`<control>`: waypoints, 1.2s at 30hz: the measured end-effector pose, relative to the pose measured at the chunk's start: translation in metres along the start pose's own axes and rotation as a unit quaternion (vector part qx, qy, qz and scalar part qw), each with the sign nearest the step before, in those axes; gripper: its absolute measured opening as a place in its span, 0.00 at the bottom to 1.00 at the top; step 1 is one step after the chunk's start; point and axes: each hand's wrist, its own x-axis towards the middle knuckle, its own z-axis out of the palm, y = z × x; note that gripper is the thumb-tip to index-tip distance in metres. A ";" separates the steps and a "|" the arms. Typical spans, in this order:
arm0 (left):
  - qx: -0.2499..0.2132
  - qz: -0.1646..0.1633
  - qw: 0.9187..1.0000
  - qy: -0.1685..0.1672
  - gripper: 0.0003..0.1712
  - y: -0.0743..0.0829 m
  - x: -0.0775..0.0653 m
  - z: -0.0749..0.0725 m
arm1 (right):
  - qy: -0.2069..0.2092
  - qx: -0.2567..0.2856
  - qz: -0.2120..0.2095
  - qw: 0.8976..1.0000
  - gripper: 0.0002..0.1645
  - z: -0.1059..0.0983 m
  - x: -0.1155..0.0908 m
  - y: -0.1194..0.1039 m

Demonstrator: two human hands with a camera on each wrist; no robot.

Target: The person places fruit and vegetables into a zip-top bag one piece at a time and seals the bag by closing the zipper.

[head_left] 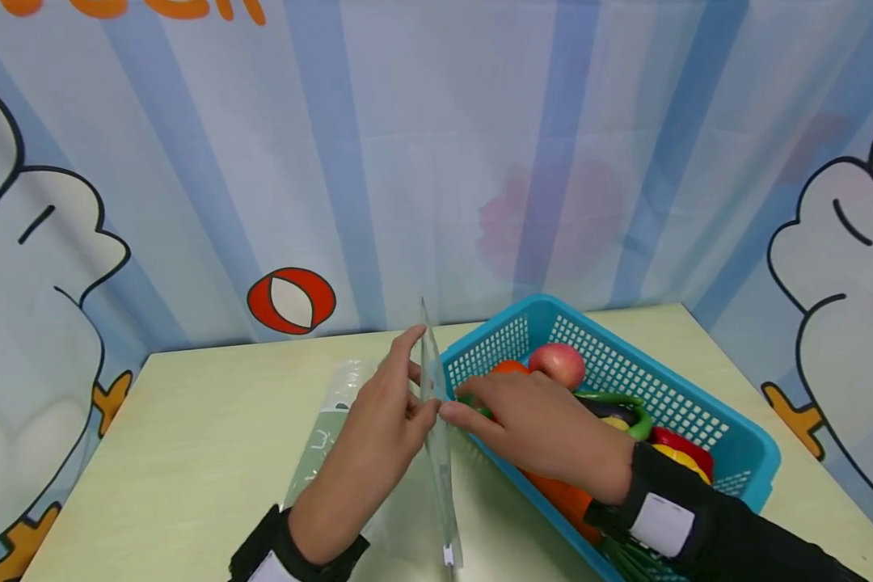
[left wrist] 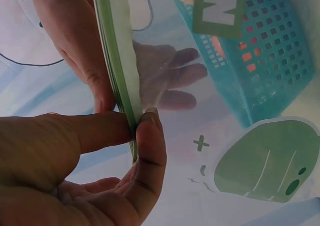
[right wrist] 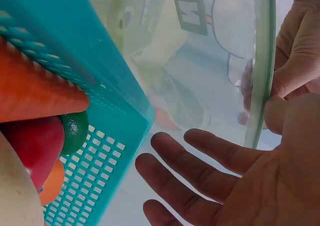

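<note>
A clear zip bag [head_left: 436,453] with green print stands on edge between my hands. My left hand [head_left: 378,436] pinches its green zip strip [left wrist: 117,60] between thumb and fingers. From the other side, my right hand [head_left: 538,428] reaches over the basket's near corner, its thumb tip touching the strip close to the left fingertips. The other right fingers [right wrist: 195,176] are spread and fairly straight, holding nothing. Through the clear film they show in the left wrist view. Cartoon prints, one a green rounded shape [left wrist: 265,161], mark the bag.
A blue perforated basket [head_left: 752,440] stands at the right, holding a pink round fruit [head_left: 557,365], a carrot [right wrist: 37,85], an eggplant and peppers. Another clear, green-printed bag [head_left: 309,465] lies flat left of my hands. A printed curtain [head_left: 436,162] hangs behind the table.
</note>
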 end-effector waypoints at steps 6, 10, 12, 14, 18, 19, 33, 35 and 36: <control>0.008 0.025 1.000 0.000 0.46 0.003 -0.002 0.001 | 0.001 0.002 -0.002 1.000 0.32 0.000 0.001 -0.002; 0.017 0.035 0.999 0.004 0.45 0.002 -0.002 0.001 | 0.009 0.006 -0.006 1.000 0.20 -0.001 0.000 -0.001; 0.021 0.041 0.999 0.009 0.45 0.002 -0.002 0.001 | 0.013 0.013 -0.005 1.000 0.17 -0.002 0.000 0.000; 0.026 0.048 0.998 0.016 0.44 0.001 -0.003 0.000 | 0.016 0.020 0.001 1.000 0.17 -0.002 0.001 0.001; 0.051 0.075 0.995 0.038 0.39 -0.001 -0.006 -0.001 | 0.022 0.040 0.016 0.999 0.18 -0.002 0.002 0.003; 0.062 0.081 0.994 0.045 0.37 -0.001 -0.007 -0.001 | 0.023 0.048 0.020 0.998 0.18 -0.003 0.002 0.003; 0.187 0.049 0.971 0.139 0.25 -0.003 -0.008 -0.011 | 0.025 0.102 0.025 0.994 0.08 -0.003 0.001 0.017; 0.196 0.054 0.968 0.146 0.23 -0.004 -0.009 -0.015 | 0.027 0.107 0.025 0.994 0.08 -0.003 0.002 0.020; 0.198 0.056 0.967 0.148 0.22 -0.005 -0.009 -0.017 | 0.028 0.109 0.023 0.993 0.08 -0.003 0.003 0.021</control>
